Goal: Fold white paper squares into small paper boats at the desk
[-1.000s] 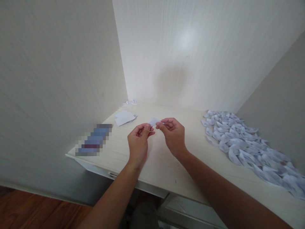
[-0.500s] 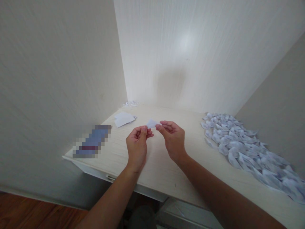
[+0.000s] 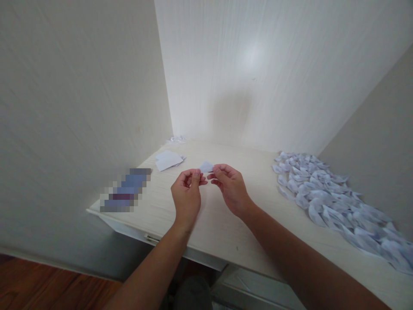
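Observation:
A small folded piece of white paper point(image 3: 206, 166) is held up above the desk, near the middle of the view. My left hand point(image 3: 187, 187) pinches its left end between thumb and fingers. At its right end, my right hand point(image 3: 229, 185) pinches it the same way, its lower fingers curled beneath. A few flat sheets of white paper point(image 3: 168, 160) lie stacked on the desk, beyond and left of my left hand. To the right, well apart from my hands, a large heap of folded white paper pieces point(image 3: 322, 189) covers that side.
The pale desk point(image 3: 222, 232) stands in a corner between light walls. A blurred-out bluish flat object point(image 3: 127, 189) lies at its left edge. Small white scraps point(image 3: 177, 140) sit in the back left corner. A drawer handle point(image 3: 151, 238) shows on the front edge.
My right hand has shifted slightly left and turned, with its lower fingers now under the paper's right end. The left hand has barely moved and keeps its pinch.

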